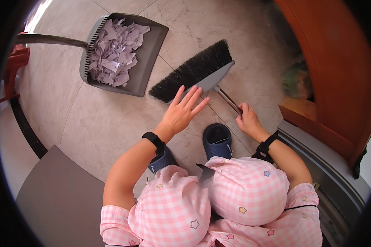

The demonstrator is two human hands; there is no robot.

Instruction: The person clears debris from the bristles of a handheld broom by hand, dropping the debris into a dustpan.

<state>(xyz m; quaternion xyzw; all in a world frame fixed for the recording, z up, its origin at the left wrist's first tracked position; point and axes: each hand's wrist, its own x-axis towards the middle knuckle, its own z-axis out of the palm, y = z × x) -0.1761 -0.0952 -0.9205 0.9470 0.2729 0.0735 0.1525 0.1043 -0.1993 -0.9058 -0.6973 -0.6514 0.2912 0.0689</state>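
Note:
My right hand (249, 121) is closed around the metal handle of a broom (193, 70), low down near its head. The broom has a grey head and black bristles, turned away from me toward the far left. Over the near edge of the broom head, my left hand (183, 108) has its fingers spread and holds nothing; whether the fingertips touch the head I cannot tell. A grey dustpan (152, 53) with a toothed rim lies on the floor at the far left, its long handle running off left. Torn paper scraps (115, 53) are heaped inside it.
Dark blue slippers (217, 142) are on my feet on the tiled floor (86, 127). Reddish-brown wooden furniture (329, 61) stands along the right side. A red plastic object (18, 68) is at the far left, and a grey panel (57, 197) lies at the near left.

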